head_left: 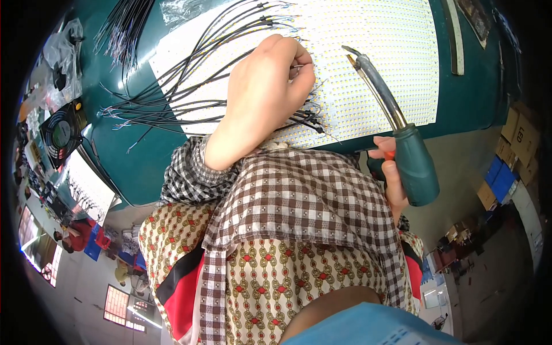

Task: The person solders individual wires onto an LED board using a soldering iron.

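Left hand: the left hand (pixel 264 86) was palm down over the LED board (pixel 345 109); fingers pinched narrow, seemingly on a thin wire (pixel 296 66); exact grip partly hidden.
Right hand: the right hand (pixel 395 184) held the soldering gun (pixel 418 167), fingers wrapped around the green handle, one by a red part.
Key relation: the gun's hot-end tip (pixel 352 52) sat just right of the left fingers and slightly farther from the body, apart from them, above the board.
Gun axis: slanted, handle right of the left fingers and nearer the body, tip far-left. Right hand held it; left hand was nearer the tip.
Cables: black cables (pixel 167 112) ran roughly left-right under and beside the left hand, stripped ends left of the fingers, others on the board.
Loose bundle: more cables (pixel 123 31) lay far-left of the left fingers on the green tabletop (pixel 132 167).
Containers: cardboard boxes (pixel 520 138) stood right of the right fingers, contents not visible; clear plastic bag (pixel 66 54) well left of the left fingers, contents unclear.
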Motion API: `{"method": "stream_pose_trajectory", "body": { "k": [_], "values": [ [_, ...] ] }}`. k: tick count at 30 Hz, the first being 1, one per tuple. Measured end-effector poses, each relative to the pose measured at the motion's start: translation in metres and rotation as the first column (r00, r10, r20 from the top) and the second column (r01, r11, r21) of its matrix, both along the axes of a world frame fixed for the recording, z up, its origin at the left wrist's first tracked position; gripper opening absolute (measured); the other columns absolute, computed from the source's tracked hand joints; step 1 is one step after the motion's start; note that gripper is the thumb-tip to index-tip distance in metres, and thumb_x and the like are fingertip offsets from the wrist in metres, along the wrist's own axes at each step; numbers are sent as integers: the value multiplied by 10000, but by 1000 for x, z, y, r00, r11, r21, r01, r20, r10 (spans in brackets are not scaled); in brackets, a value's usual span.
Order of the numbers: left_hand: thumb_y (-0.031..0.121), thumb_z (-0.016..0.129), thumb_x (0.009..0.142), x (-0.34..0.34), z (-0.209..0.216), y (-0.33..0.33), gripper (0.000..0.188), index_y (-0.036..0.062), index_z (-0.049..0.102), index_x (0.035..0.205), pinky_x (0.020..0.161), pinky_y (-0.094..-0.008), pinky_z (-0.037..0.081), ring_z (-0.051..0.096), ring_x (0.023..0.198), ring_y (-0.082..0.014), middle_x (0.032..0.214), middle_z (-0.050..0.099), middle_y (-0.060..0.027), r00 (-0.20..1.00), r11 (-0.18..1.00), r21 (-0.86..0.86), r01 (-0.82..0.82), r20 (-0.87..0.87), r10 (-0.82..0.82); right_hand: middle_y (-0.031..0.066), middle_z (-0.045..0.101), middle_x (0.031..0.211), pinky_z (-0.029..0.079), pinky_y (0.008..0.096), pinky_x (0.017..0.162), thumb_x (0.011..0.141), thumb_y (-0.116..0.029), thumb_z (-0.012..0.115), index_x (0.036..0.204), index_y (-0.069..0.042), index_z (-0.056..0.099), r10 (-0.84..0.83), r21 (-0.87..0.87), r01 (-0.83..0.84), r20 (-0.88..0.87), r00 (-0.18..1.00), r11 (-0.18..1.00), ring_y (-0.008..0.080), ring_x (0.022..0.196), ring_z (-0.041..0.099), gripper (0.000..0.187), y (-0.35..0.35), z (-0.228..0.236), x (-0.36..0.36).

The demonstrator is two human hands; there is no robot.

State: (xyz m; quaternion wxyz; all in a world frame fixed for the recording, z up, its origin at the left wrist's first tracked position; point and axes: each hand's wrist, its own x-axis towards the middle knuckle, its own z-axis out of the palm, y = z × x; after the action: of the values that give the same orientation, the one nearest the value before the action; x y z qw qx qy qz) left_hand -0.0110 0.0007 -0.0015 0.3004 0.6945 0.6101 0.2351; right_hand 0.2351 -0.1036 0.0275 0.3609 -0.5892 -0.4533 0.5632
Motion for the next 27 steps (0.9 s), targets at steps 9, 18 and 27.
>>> {"method": "stream_pose_trajectory", "body": {
  "k": [9, 18, 27],
  "values": [
    [100, 708, 770, 7, -7, -4, 100, 60, 632, 820, 587, -377, 500, 626, 656, -266, 799, 633, -79, 987, 994, -9, -108, 116, 109, 235, 624, 1239, 551, 392, 855, 982, -227, 595, 1253, 33, 579, 28, 5, -28, 39, 999, 1000, 241, 969, 671, 376, 2, 5, -3],
    [94, 710, 754, 7, -8, -2, 106, 60, 618, 796, 588, -407, 488, 620, 681, -310, 778, 612, -98, 996, 997, 53, -63, 67, 59, 199, 624, 1171, 539, 395, 879, 983, -195, 599, 1182, 13, 588, 88, -81, -86, 22, 996, 993, 242, 986, 663, 289, -5, 10, 4],
    [93, 687, 755, 8, -1, 4, 81, 45, 625, 775, 605, -433, 492, 628, 689, -333, 766, 626, -119, 999, 999, -22, -32, 2, 33, 168, 623, 1095, 540, 390, 867, 982, -143, 594, 1120, 23, 591, 92, -54, -91, 15, 996, 994, 238, 970, 651, 216, -8, 6, 1]
  ]
}}
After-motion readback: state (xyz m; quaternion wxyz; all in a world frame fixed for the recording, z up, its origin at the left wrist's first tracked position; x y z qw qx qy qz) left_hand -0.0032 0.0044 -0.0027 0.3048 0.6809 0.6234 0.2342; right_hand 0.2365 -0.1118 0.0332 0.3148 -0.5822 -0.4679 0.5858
